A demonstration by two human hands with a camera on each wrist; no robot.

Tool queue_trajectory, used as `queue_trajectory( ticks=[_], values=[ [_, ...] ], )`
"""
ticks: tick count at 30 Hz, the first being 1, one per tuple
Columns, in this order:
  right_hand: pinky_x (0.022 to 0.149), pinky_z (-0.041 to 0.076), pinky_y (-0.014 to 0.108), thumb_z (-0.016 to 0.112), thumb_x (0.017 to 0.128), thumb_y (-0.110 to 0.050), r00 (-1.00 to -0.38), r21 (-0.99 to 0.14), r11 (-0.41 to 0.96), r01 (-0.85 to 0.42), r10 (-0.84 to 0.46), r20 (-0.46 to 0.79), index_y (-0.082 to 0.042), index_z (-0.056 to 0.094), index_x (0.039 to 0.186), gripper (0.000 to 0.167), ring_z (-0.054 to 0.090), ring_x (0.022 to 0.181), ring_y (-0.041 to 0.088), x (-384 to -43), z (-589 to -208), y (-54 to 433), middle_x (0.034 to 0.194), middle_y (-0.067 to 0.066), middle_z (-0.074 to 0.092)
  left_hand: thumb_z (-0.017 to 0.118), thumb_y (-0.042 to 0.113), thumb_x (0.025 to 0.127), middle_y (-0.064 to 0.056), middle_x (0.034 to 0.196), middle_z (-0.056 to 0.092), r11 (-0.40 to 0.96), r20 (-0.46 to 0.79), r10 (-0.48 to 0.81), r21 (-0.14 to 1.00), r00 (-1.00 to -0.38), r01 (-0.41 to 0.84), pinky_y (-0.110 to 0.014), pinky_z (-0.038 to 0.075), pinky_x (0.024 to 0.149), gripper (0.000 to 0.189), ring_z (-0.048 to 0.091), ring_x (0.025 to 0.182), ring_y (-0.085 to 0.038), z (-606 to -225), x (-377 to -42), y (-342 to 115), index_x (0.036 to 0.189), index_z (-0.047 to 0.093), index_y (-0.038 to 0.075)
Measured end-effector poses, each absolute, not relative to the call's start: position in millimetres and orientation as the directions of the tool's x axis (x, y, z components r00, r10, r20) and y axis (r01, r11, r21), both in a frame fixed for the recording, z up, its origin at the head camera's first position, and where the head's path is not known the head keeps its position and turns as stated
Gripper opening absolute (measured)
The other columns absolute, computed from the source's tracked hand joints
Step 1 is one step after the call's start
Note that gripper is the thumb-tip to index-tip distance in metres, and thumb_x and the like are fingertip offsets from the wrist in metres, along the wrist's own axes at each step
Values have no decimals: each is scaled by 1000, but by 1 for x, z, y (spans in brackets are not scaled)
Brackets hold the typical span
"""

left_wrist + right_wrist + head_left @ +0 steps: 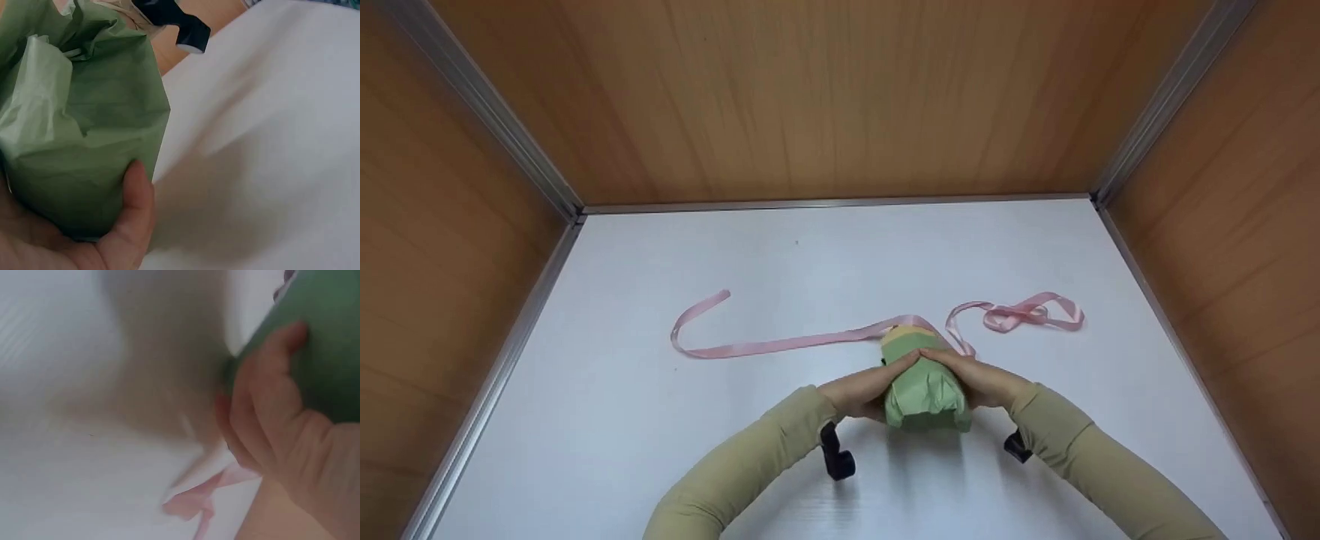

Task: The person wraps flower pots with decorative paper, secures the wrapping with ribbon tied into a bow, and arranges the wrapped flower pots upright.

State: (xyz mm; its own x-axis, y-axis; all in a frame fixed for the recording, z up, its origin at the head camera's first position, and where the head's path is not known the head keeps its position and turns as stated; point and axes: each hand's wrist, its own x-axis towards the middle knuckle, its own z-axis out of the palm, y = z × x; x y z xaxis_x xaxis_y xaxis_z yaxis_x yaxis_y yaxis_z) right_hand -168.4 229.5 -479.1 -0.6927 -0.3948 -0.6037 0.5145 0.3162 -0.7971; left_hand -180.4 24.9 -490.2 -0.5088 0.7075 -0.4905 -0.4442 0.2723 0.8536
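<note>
A crumpled green paper bundle (pixel 926 386) is held between both hands, with a yellowish edge at its far end. On its left side the left hand (pixel 862 390) grips it, thumb pressed on the paper, as the left wrist view shows. From the other side the right hand (pixel 986 379) holds the bundle with fingers bent round the green paper (pixel 332 332). The hands' fingertips meet on top of it. A pink ribbon (pixel 780 346) passes by the bundle's far end and trails out both ways. What the paper wraps is hidden.
The ribbon's right part lies in loose loops (pixel 1027 313) on the white table (pixel 697 420). Wooden panels (pixel 840 97) with metal edging enclose the back and both sides. A black wrist device (pixel 838 454) hangs under the left sleeve, another (pixel 1018 446) under the right.
</note>
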Motion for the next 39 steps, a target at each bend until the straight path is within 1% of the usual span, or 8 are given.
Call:
queue_trajectory(
  ticks=[7,13,20,24,28,31,35,39],
  values=[
    [108,30,54,27,95,-58,-611,-790,352,502,-503,-612,-3,22,147,77,38,128,34,-160,-465,235,144,19,33,28,72,89,-11,121,50,235,-537,756,757,-374,-610,-51,40,102,80,55,104,-22,-475,-162,25,139,35,9],
    [107,35,49,26,97,-57,-523,-798,354,487,-614,-591,-1,30,144,73,44,126,30,-147,-460,233,138,16,42,25,74,89,-12,117,55,222,-565,768,678,-303,-701,-49,36,103,83,61,105,-22,-467,-137,21,138,36,7],
    [107,35,45,25,99,-53,-482,-813,332,479,-675,-559,-3,23,148,69,42,126,28,-140,-456,224,141,17,37,21,71,91,-14,116,56,219,-574,763,663,-298,-716,-41,45,95,84,60,110,-25,-455,-119,8,139,35,3],
    [106,35,49,32,99,-49,-544,-837,323,441,-646,-536,-5,10,150,71,42,123,28,-144,-456,218,140,20,35,26,64,95,-14,117,57,236,-549,725,765,-416,-599,-45,49,92,77,61,108,-28,-450,-123,1,143,28,4],
    [104,35,52,40,96,-45,-696,-894,279,350,-561,-448,-9,-4,151,79,41,124,33,-151,-458,207,144,25,26,41,56,95,-15,122,52,265,-470,629,879,-619,-397,-46,51,88,81,59,106,-27,-451,-137,-7,149,10,4],
    [108,29,53,45,95,-41,-803,-926,222,304,-463,-375,-14,-7,152,82,33,132,37,-157,-464,197,150,25,18,52,53,91,-16,130,47,263,-395,558,918,-730,-296,-44,48,92,93,55,113,-24,-457,-150,-11,150,-1,5],
    [109,29,53,50,93,-37,-890,-939,144,313,-299,-343,-17,-2,152,81,37,131,37,-162,-471,186,146,26,26,60,53,87,-19,131,47,294,-345,448,928,-825,-229,-43,44,99,99,52,118,-26,-466,-164,-10,149,2,2],
    [107,32,50,50,94,-39,-914,-932,102,348,-186,-362,-13,-1,151,81,41,127,35,-165,-478,182,142,27,31,59,55,86,-20,128,47,339,-352,361,912,-863,-230,-44,45,97,95,53,115,-28,-474,-176,-5,147,15,-3]
  ],
)
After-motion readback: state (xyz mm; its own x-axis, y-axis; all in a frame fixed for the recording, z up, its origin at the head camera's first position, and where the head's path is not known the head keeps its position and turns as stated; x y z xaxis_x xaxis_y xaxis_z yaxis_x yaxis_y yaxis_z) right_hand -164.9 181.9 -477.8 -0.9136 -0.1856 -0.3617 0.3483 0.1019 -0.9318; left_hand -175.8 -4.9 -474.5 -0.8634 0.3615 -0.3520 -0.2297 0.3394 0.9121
